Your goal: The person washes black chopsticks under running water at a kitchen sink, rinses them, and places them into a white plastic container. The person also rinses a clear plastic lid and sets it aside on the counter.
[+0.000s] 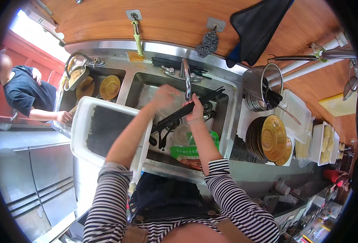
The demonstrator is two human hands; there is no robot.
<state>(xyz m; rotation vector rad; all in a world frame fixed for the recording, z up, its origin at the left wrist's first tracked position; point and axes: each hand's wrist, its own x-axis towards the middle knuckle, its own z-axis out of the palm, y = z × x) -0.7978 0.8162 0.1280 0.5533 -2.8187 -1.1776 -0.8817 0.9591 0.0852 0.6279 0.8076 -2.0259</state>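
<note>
My right hand (195,108) is closed round a bundle of black chopsticks (171,117), held slantwise over the right sink basin (232,117) just below the tap (185,75). To the left of it, my left hand (165,98) is smeared by motion above the basin, so its fingers cannot be made out. Under the chopsticks, the basin holds black spoons (162,139), a green and clear plastic bag (185,150) and other items partly hidden by my arms. More black chopsticks (163,62) lie on the ledge behind the tap.
A white tub (77,139) with dark contents sits left of my left forearm. Brown plates (110,87) are in the left basin, and a plate stack (274,133) stands at right near a wire strainer (255,83). A person (29,91) reaches toward the left basin.
</note>
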